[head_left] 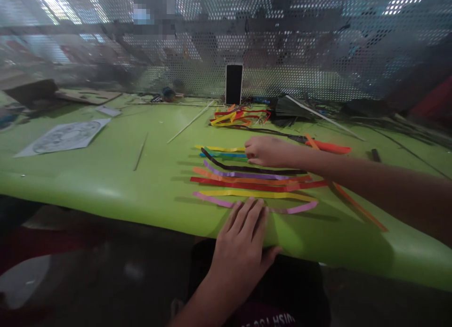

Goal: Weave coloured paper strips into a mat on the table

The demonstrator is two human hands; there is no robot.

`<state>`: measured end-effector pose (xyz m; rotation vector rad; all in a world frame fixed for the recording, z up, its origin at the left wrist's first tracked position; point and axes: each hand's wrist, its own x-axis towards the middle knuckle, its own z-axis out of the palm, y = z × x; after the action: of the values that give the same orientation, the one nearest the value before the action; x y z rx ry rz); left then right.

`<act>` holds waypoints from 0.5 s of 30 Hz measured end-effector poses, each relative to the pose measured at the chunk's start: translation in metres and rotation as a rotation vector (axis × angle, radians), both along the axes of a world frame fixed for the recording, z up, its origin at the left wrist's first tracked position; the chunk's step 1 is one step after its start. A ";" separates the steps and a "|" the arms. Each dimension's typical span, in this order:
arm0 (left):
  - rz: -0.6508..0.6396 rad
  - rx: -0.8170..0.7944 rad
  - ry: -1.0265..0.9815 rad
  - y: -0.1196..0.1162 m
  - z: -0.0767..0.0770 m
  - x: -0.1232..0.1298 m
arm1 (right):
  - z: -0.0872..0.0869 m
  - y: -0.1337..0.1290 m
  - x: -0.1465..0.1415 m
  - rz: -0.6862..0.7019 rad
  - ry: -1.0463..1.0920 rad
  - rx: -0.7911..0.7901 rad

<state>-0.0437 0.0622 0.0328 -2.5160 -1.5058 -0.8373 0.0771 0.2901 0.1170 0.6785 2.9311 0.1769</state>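
Observation:
Several long, flat coloured strips lie side by side across a green-covered table. My left hand (243, 242) lies palm down at the near edge, fingers outstretched, its fingertips on the middle of a pink strip (303, 207). Just beyond are a yellow strip (243, 193), a red strip (240, 184), an orange strip (243, 179) and a purple strip (243, 175). Over the far strips, beyond a black strip (229, 167), my right hand (264, 151) has its fingers curled closed. A far yellow strip (219, 148) and a blue strip (222, 155) run up to it; its fingertips hide any grip.
Orange-handled scissors (328, 147) lie beyond my right forearm. A tangle of strips (236, 116) sits before an upright phone (234, 84). A printed sheet (67, 136) and thin sticks (190, 122) lie leftward. A perforated metal screen (197, 68) stands behind the table.

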 end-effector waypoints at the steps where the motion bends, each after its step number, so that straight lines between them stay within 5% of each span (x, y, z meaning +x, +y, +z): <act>1: 0.002 -0.003 0.002 0.000 0.000 0.000 | 0.002 -0.002 0.000 -0.004 0.018 -0.011; 7: 0.001 -0.014 -0.009 0.000 0.001 0.000 | 0.011 -0.021 -0.001 -0.006 0.125 -0.158; 15: -0.007 -0.009 -0.020 -0.001 0.001 0.000 | 0.000 -0.021 -0.004 -0.011 0.014 -0.085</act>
<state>-0.0436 0.0609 0.0339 -2.5288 -1.5107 -0.8617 0.0732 0.2691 0.1170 0.6863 2.9285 0.0468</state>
